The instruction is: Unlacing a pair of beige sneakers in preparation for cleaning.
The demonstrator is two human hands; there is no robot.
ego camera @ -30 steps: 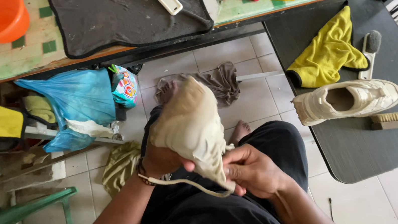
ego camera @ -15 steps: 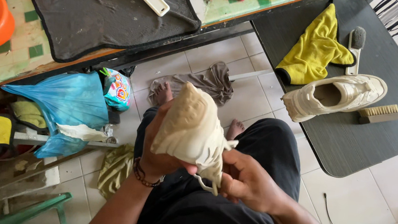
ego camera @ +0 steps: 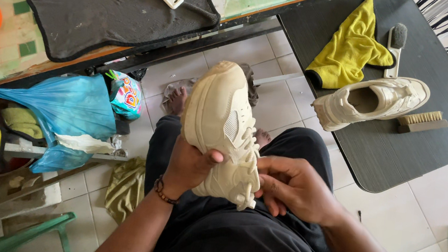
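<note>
Head view: left hand [ego camera: 187, 167] gripped the cream sneaker [ego camera: 222, 128] over the lap; right hand [ego camera: 293, 187] pinched its laces [ego camera: 247, 169]. Judged step: lacing. Next move likely calls for steady fingertip tension on the lace.

Shoe [ego camera: 223, 131] held over the lap, between left hand [ego camera: 187, 167] and right hand [ego camera: 296, 189]. Second shoe [ego camera: 372, 101] on the counter [ego camera: 437, 152] to the right, brush [ego camera: 421, 122] just beside it, cloth [ego camera: 350, 47] behind it. Mat [ego camera: 108, 3] on the far counter [ego camera: 5, 53]. Bag [ego camera: 58, 108] below it, left, on the floor.
</note>
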